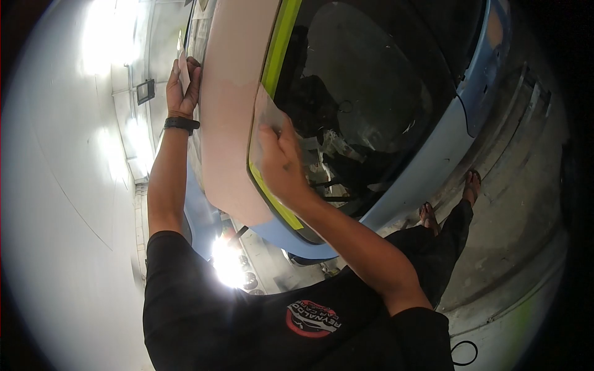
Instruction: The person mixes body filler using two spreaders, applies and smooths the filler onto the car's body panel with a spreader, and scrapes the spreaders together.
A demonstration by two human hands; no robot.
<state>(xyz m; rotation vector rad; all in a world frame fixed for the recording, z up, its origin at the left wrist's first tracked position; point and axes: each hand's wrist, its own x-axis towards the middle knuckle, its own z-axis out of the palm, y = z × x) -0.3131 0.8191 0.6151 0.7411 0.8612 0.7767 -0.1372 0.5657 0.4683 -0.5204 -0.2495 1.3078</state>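
Observation:
My left hand [184, 89], with a black band on its wrist, is raised beside the far edge of a car's roof [232, 74]. Its fingers are closed on a thin, flat pale pink piece [184, 69], seen nearly edge-on. Slightly blurred, my right hand [283, 162] grips a flat pale spreader [268, 112] against the roof's edge by the glass. Yellow-green masking tape [281, 46] runs along that edge, partly hidden behind the hand and spreader. The roof surface is a dull pinkish beige, while blue body paint shows lower down.
The dark car window [377, 68] lies right of my right hand and mirrors the surroundings. A blue body panel [427, 164] curves below it. A pale wall [68, 204] stands at left, with bright lamps [229, 263] nearby. My feet [473, 185] are on the concrete floor.

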